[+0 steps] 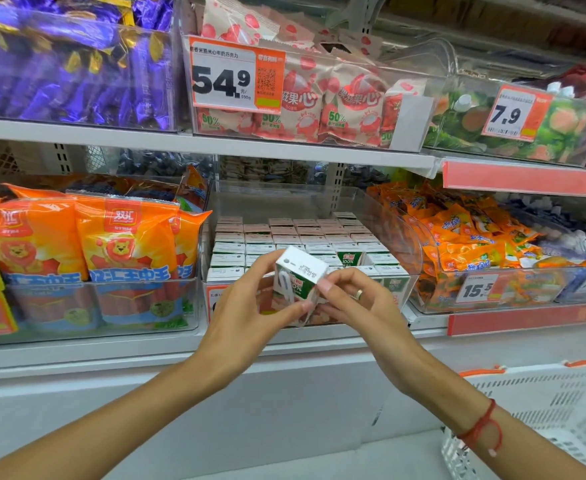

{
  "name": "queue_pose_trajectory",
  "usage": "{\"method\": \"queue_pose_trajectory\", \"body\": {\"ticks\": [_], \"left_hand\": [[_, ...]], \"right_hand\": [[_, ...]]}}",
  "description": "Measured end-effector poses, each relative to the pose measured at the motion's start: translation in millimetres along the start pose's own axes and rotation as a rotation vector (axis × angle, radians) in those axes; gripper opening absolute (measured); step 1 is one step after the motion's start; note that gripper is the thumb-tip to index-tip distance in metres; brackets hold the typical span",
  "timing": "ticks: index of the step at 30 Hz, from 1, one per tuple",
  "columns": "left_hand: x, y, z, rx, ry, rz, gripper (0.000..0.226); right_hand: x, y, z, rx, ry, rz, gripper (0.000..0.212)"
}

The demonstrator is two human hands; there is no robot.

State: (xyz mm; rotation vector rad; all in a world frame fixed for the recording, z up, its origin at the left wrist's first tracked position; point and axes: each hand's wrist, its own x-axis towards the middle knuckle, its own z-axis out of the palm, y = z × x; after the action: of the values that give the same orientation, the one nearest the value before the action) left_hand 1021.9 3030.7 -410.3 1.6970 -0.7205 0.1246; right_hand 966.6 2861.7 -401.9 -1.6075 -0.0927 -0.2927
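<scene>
1. Head view: small juice carton (296, 277) held tilted, just in front of clear bin (399, 244) of like cartons.
2. L hand (246, 306) grips its left side; R hand (360, 303) pinches right edge.
3. Step: prob. inspecting/turning it. Next: needs a firm one-hand grip before moving.

R hand (357, 306): 1 pale ring (358, 294) on a finger; wrist w/ 1 red string bracelet (482, 427).

Both bare arms reach forward and meet in the middle. The left hand (246, 306) and the right hand (360, 303) each pinch the little box (298, 271) with bent fingers.
</scene>
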Motion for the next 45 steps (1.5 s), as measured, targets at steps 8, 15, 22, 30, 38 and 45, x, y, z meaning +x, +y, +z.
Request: {"method": "queue_pose_trajectory", "body": {"ticks": [8,15,22,30,38,45], "left_hand": [[-1.4,0.2,3.2,0.184,0.058,0.147,0.064],[3.7,2.9,8.0,-0.154,0.066,-0.051,0.054],[9.8,0.9,-0.1,-0.469,0.071,-0.382,0.048],[9.5,7.9,-9.3,-0.495,-0.097,-0.53,0.039],[10.9,10.2,-15.2,-0.299,-0.268,-0.695,0.083],[8.1,2.3,-9.9,-0.205,-0.276,-0.756,0.093]], "right_hand": [[0.8,-3.9,-1.1,0.073,-0.015,-0.028,0.018],[-3.9,-0.6,3.7,-0.198,-0.04,-0.162,0.037],[-2.3,3.7,-3.7,-0.605,-0.183,-0.275,0.051],[1.5,-5.7,-1.9,-0.366,-0.076,-0.214,0.041],[1.5,-15.8,1.0,-0.026,0.205,0.094,0.035],[2.6,-16.1,2.0,-0.065,0.255,0.258,0.04]]}}
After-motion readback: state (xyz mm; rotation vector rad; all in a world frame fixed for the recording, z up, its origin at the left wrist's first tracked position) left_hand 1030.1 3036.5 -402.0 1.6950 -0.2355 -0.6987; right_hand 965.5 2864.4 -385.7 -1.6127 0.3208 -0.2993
